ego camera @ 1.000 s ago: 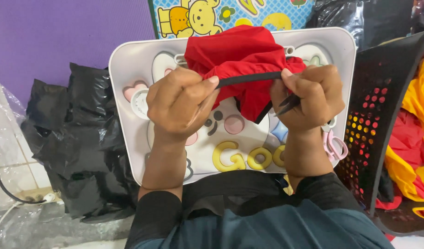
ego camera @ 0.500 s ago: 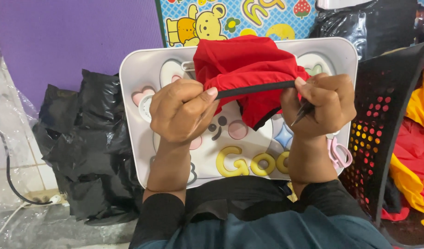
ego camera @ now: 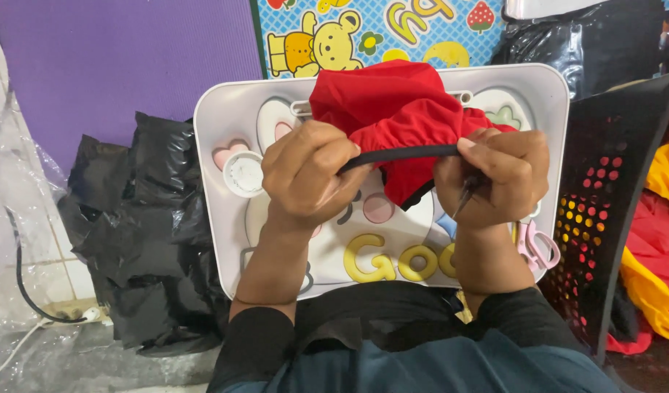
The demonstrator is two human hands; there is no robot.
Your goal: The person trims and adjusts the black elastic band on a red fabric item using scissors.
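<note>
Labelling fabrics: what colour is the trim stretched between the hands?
Black trim on the red garment; clearest in the head view.

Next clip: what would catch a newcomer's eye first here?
The bright red garment at centre top, its black band stretched taut between the left hand and the right hand, which also grips a small dark tool. Beneath lies a white lap tray with cartoon art and yellow letters, pink scissors at its right edge. A black basket of red and yellow cloth stands right.
</note>
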